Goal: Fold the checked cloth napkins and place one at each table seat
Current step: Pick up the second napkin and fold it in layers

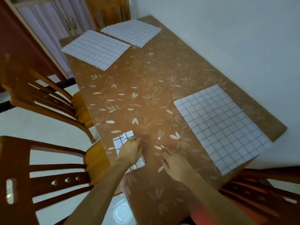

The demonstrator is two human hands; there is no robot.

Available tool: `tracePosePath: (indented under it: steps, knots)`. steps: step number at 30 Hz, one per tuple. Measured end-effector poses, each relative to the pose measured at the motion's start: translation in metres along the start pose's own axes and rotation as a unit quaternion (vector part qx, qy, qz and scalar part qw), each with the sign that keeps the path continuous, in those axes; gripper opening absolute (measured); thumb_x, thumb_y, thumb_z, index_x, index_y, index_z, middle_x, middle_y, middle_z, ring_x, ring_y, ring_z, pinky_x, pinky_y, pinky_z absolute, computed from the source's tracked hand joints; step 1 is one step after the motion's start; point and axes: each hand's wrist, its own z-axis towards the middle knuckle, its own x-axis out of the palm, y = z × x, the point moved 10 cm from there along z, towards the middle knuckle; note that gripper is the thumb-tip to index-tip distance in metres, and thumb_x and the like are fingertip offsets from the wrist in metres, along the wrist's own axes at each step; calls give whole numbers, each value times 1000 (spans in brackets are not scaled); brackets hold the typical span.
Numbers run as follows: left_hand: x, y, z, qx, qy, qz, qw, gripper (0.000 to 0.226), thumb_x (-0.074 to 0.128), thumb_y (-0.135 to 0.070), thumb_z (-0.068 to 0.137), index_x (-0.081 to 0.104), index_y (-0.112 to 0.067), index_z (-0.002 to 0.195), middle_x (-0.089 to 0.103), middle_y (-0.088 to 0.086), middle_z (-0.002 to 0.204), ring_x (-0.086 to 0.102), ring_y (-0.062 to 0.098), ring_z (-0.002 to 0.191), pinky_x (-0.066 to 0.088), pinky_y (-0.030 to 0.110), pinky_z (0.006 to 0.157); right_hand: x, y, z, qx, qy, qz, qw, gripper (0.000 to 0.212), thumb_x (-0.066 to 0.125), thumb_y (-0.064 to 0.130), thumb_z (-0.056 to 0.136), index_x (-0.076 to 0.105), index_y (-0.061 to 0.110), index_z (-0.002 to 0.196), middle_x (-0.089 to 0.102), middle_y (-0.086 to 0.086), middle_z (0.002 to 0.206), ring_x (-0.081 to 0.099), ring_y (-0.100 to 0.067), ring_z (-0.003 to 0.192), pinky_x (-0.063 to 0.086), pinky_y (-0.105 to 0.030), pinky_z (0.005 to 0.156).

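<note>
Folded napkin (128,150) sits at the table's (146,95) near-left edge, left hand (129,151) pressing down on it, fingers curled; right hand (174,164) rests flat beside, holding nothing. Three napkins lie unfolded.

Checked cloth napkins (220,127) matt; floral tablecloth (146,88) slightly glossy; wooden chairs (48,168).
</note>
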Motion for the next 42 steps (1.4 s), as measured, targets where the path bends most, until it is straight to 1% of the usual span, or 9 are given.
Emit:
tracePosePath:
  steps: [4, 9, 12, 15, 22, 30, 34, 37, 42]
  knots:
    - [24, -45, 11, -47, 70, -187, 979, 23, 56, -9, 95, 75, -16, 105, 75, 0, 101, 71, 19, 92, 51, 19, 77, -28, -58, -18, 116, 45, 120, 985, 29, 52, 17, 98, 68, 29, 119, 73, 1, 96, 67, -13, 84, 53, -22, 74]
    - [66, -113, 21, -115, 161, -319, 927, 11, 61, -17, 99, 68, -18, 90, 73, 5, 85, 66, 11, 61, 49, 18, 55, -52, -143, -40, 195, 30, 259, 945, 21, 57, 11, 96, 72, 26, 97, 74, -5, 95, 71, -24, 87, 57, -43, 89]
    - [88, -152, 31, -99, 169, -302, 933, 16, 64, -13, 96, 67, -21, 83, 69, 2, 77, 64, 8, 59, 51, 23, 56, -63, -203, -52, 242, 17, 295, 924, 21, 56, 7, 97, 73, 18, 104, 74, -1, 98, 71, -16, 88, 59, -24, 81]
    - [120, -189, 46, -57, 159, -229, 959, 7, 64, -29, 85, 69, -23, 84, 68, 4, 88, 65, 17, 80, 57, 40, 76, -69, -265, -71, 283, 3, 309, 908, 20, 55, 11, 98, 70, 24, 100, 74, -4, 96, 70, -21, 90, 59, -25, 79]
    - [180, -278, 79, -46, 146, -11, 988, 43, 56, -41, 97, 52, -18, 133, 65, 4, 111, 60, 19, 104, 48, 29, 91, -97, -390, -147, 361, -60, 288, 885, 27, 56, 8, 97, 65, 13, 123, 61, -4, 117, 59, -19, 106, 44, -24, 89]
    - [236, -321, 92, 151, 261, 233, 925, 98, 67, -57, 85, 11, -30, 160, -9, 16, 167, -3, 36, 155, 8, 48, 124, -125, -493, -180, 498, -150, 250, 816, 59, 66, 21, 93, 42, 2, 144, 40, -24, 148, 38, -41, 135, 34, -50, 112]
    - [233, -325, 97, 170, 185, 227, 941, 84, 80, -43, 79, 39, -31, 151, 21, 19, 164, 28, 40, 149, 29, 50, 118, -124, -524, -181, 541, -197, 316, 754, 81, 77, 40, 76, 47, 1, 140, 61, -19, 132, 59, -38, 120, 49, -48, 103]
    - [228, -321, 102, 173, 157, 234, 944, 73, 96, -39, 56, 69, -27, 122, 61, 16, 138, 65, 36, 118, 55, 47, 92, -131, -523, -183, 559, -227, 317, 732, 58, 73, 16, 88, 50, -2, 137, 66, -19, 120, 64, -34, 110, 48, -30, 87]
    - [205, -335, 102, 171, 111, 130, 970, 45, 56, -36, 100, 53, -18, 141, 51, 10, 145, 49, 31, 132, 35, 43, 113, -145, -494, -148, 464, -192, 280, 818, 15, 60, 14, 94, 66, 2, 86, 64, -14, 83, 57, -27, 74, 42, -25, 67]
